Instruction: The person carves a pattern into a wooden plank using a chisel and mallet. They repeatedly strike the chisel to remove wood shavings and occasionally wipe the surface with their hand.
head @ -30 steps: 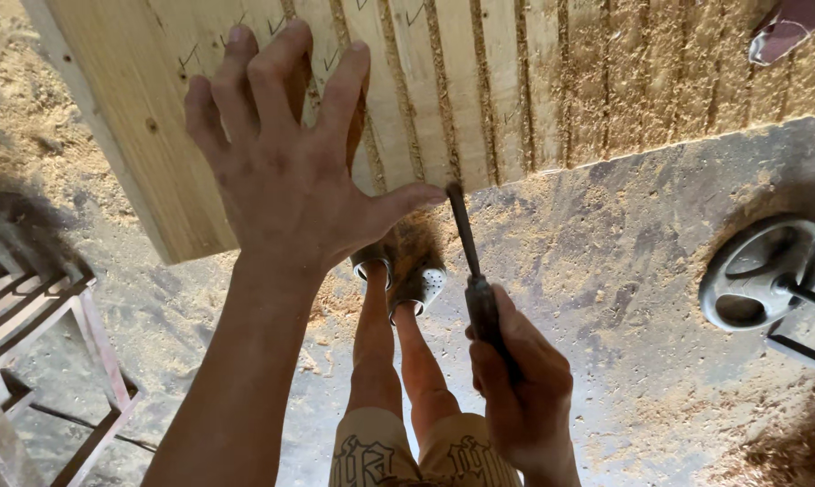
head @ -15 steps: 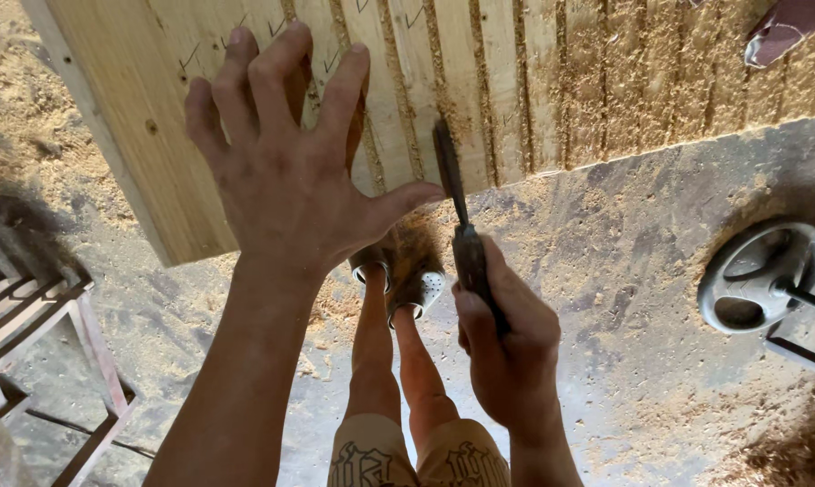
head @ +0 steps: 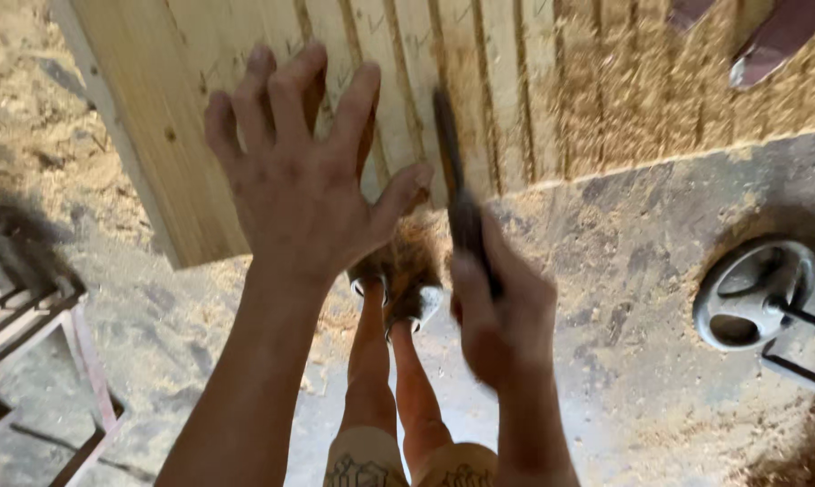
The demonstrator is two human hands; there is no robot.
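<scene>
No packages, labels, signs or screens.
Nothing of that kind shows anywhere in the head view.

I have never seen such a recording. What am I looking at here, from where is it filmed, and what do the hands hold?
A camera worn on a person's head looks down at their own two bare hands; there is no machine arm. The left hand lies spread flat on a stack of pale wooden boards dusted with sawdust. The right hand grips a dark, slender tool, blurred, so its kind is unclear, pointing up at the boards. Below are the person's legs and shoes, a sawdust-covered floor, and a metal handwheel at the right.
</scene>
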